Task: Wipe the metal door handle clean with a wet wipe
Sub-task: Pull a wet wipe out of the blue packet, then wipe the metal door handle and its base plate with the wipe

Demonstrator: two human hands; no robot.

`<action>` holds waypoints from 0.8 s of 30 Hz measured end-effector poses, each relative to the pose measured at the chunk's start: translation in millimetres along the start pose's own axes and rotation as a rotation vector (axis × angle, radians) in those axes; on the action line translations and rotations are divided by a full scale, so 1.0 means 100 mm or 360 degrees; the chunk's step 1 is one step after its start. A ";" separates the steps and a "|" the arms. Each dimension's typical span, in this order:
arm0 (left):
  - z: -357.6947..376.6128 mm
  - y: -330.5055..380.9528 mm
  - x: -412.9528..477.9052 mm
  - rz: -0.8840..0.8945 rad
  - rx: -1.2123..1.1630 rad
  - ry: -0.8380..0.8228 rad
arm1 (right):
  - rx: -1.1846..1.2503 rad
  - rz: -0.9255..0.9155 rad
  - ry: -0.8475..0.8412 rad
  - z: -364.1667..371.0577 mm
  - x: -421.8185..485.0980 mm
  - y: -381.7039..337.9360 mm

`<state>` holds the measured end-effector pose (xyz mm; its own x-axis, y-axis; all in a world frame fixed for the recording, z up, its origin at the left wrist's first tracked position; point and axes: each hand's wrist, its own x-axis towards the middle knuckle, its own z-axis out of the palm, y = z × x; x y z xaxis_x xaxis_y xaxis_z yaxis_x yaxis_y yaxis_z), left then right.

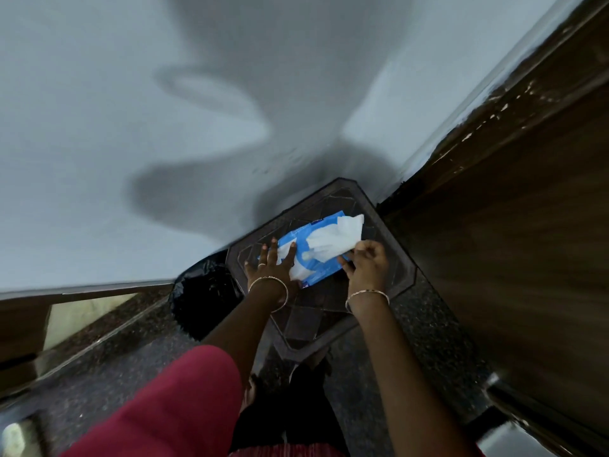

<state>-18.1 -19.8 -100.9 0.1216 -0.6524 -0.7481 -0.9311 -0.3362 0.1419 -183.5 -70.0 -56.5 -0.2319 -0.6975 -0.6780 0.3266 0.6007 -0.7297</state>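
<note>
A blue wet-wipe pack (pixel 290 240) lies on a dark plastic stool (pixel 329 308) by the wall. My left hand (pixel 273 268) presses flat on the pack's left end, fingers straight. My right hand (pixel 365 262) pinches a white wet wipe (pixel 333 240) that stretches over the pack toward its upper right. A dark wooden door (pixel 510 225) stands to the right of the stool. A metal door handle (pixel 527 413) shows at the lower right edge, blurred.
A pale grey wall (pixel 131 127) fills the upper view, with my shadow on it. A bin lined with a black bag (pixel 204 298) stands left of the stool. The floor (pixel 115 364) is dark speckled stone.
</note>
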 end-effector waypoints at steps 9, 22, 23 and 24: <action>-0.93 0.64 -0.79 0.0090 -0.1850 0.0291 | 0.0306 0.0135 -0.0296 -0.29 -0.63 -0.77; -1.90 1.12 -2.44 0.0772 -0.2052 0.0048 | 0.0252 -0.0469 -0.0032 -0.38 -2.26 -1.61; -1.95 1.15 -2.53 0.0802 -0.2063 0.0018 | 0.0198 -0.0572 -0.0053 -0.38 -2.37 -1.66; -2.01 1.18 -2.62 0.0831 -0.2035 -0.0007 | 0.0156 -0.0656 -0.0067 -0.39 -2.48 -1.71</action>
<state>-90.4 -25.0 242.0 -0.1439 -0.8932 -0.4260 0.0927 -0.4408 0.8928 -217.4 15.6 233.3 -0.3246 -0.8881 -0.3254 0.3004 0.2295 -0.9258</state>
